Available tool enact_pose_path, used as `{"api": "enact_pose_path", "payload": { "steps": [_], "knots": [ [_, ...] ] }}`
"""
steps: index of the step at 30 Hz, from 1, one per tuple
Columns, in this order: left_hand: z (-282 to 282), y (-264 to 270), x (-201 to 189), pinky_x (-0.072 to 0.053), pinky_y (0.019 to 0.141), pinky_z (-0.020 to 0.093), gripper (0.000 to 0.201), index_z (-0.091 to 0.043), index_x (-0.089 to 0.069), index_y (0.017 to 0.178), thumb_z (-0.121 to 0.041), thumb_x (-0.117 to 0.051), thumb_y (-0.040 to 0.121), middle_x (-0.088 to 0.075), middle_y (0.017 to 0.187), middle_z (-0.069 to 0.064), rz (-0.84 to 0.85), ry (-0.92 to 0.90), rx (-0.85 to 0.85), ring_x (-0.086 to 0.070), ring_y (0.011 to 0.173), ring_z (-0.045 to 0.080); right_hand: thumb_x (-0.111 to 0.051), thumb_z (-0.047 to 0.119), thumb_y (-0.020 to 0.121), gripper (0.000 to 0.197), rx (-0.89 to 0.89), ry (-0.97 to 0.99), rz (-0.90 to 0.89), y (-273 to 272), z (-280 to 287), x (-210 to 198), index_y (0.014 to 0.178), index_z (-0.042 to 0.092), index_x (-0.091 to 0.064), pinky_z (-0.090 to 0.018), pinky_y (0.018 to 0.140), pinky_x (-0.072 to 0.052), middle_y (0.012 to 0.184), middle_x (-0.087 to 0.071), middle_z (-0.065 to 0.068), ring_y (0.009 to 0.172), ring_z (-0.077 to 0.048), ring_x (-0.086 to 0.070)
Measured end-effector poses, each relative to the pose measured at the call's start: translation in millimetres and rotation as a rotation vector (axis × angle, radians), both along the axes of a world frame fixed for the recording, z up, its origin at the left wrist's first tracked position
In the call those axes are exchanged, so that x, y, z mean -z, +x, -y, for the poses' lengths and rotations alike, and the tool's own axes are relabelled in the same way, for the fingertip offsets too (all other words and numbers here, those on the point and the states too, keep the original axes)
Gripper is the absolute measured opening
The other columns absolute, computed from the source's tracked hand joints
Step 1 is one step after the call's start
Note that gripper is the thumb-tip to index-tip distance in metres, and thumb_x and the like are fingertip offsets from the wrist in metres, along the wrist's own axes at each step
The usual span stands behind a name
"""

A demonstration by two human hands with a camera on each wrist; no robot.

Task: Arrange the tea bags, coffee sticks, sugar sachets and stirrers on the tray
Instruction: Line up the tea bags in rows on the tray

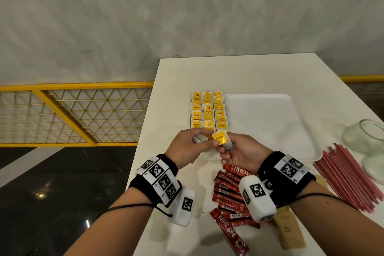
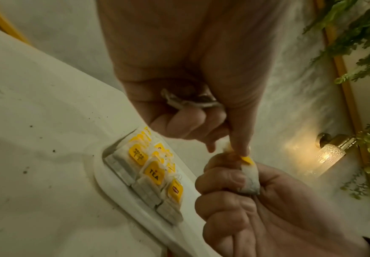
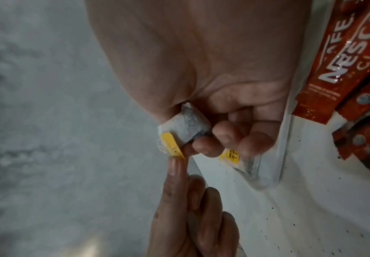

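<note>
Both hands meet just above the near left corner of the white tray (image 1: 270,110). My right hand (image 1: 225,148) pinches a tea bag (image 3: 190,124) whose yellow tag (image 1: 219,139) stands up. My left hand (image 1: 198,139) grips a second, crumpled tea bag (image 2: 190,101) in its curled fingers, and its straight index finger (image 2: 239,139) touches that yellow tag. Three rows of tea bags (image 1: 207,110) fill the tray's left part. Red coffee sticks (image 1: 226,193) lie loose on the table under my right wrist. Red stirrers (image 1: 349,176) lie at the right, brown sugar sachets (image 1: 288,230) near the front.
A glass jar (image 1: 365,135) lies on its side at the right, past the tray. The table's left edge (image 1: 145,141) drops to a dark floor beside a yellow railing. The tray's right part (image 1: 280,131) is bare.
</note>
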State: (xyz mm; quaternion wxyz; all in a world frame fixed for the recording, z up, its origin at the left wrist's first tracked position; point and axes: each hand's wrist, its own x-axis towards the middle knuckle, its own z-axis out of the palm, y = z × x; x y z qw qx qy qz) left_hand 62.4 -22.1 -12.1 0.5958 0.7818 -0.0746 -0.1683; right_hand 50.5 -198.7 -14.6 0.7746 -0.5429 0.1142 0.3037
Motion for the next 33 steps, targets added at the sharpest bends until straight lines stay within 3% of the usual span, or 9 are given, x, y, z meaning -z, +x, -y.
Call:
{"api": "enact_pose_path", "payload": {
  "steps": [6,9,12,15,19,23,25,29,33],
  "knots": [
    [1,0,3,-0.029,0.039,0.016,0.02,-0.004,-0.07,0.092,-0.019,-0.077,0.081,-0.047,0.048,-0.008,0.002,-0.087,-0.096,-0.032,0.037,0.007,-0.052,0.028,0.094,0.024,-0.068,-0.079,0.061,-1,-2,2,0.105,0.011,-0.065,-0.027,0.06,-0.047,0.075,-0.06,-0.006,0.06,-0.016,-0.049],
    [-3,3,4,-0.031,0.041,0.015,0.013,-0.009,-0.07,0.083,-0.02,-0.077,0.081,-0.052,0.05,-0.009,0.043,-0.039,-0.12,-0.036,0.038,0.004,-0.046,0.035,0.098,0.033,0.033,-0.282,0.189,0,-1,0,0.107,0.013,-0.069,-0.031,0.075,-0.05,0.095,-0.072,-0.006,0.08,-0.017,-0.063],
    [-7,6,6,-0.035,0.045,0.017,0.014,-0.015,-0.069,0.079,-0.026,-0.077,0.08,-0.056,0.055,-0.007,0.086,0.043,-0.112,-0.04,0.04,0.003,-0.051,0.036,0.096,0.029,0.101,-0.429,0.411,5,-1,-7,0.103,0.018,-0.072,-0.024,0.083,-0.049,0.1,-0.072,0.003,0.093,-0.008,-0.064],
    [-9,7,4,-0.037,0.045,0.017,0.019,-0.015,-0.068,0.08,-0.031,-0.077,0.08,-0.057,0.052,-0.013,0.092,0.055,-0.105,-0.042,0.04,0.001,-0.069,0.022,0.087,0.012,-0.009,-0.517,0.575,9,-3,-14,0.095,0.016,-0.074,-0.016,0.079,-0.049,0.094,-0.073,0.006,0.087,-0.002,-0.063],
    [-16,13,-2,-0.035,0.041,0.017,0.022,-0.007,-0.07,0.086,-0.026,-0.078,0.08,-0.049,0.05,-0.012,0.051,0.035,-0.131,-0.041,0.04,0.005,-0.072,0.017,0.084,0.002,-0.069,-0.733,0.708,19,-5,-17,0.086,0.018,-0.072,-0.012,0.068,-0.044,0.072,-0.066,0.015,0.066,0.006,-0.058],
    [-32,23,-7,-0.04,0.043,0.023,0.015,-0.007,-0.07,0.091,-0.021,-0.071,0.086,-0.055,0.065,0.001,0.015,-0.022,-0.253,-0.047,0.044,0.013,-0.063,0.021,0.091,0.002,-0.1,-0.836,0.711,25,-8,-11,0.09,0.02,-0.063,-0.029,0.073,-0.051,0.079,-0.069,0.004,0.074,-0.014,-0.065],
    [-40,26,-6,-0.043,0.046,0.026,0.009,-0.01,-0.069,0.088,-0.019,-0.067,0.088,-0.056,0.069,0.002,0.01,-0.056,-0.309,-0.05,0.046,0.014,-0.058,0.023,0.094,0.003,-0.163,-0.898,0.704,26,-11,-5,0.091,0.021,-0.059,-0.031,0.073,-0.05,0.08,-0.069,-0.001,0.078,-0.021,-0.067],
    [-47,26,1,-0.047,0.049,0.027,0.008,-0.01,-0.066,0.092,-0.017,-0.066,0.089,-0.056,0.074,0.004,-0.047,-0.102,-0.357,-0.052,0.051,0.017,-0.055,0.023,0.095,0.005,-0.229,-0.92,0.69,27,-21,8,0.093,0.019,-0.057,-0.037,0.075,-0.052,0.083,-0.069,-0.008,0.078,-0.025,-0.066],
    [-49,24,6,-0.051,0.049,0.03,0.021,-0.004,-0.061,0.107,-0.017,-0.065,0.091,-0.057,0.079,0.007,-0.133,-0.136,-0.363,-0.056,0.054,0.018,-0.055,0.022,0.095,0.004,-0.295,-0.962,0.695,29,-32,16,0.095,0.019,-0.057,-0.038,0.077,-0.053,0.088,-0.07,-0.005,0.079,-0.022,-0.064]
  ]
}}
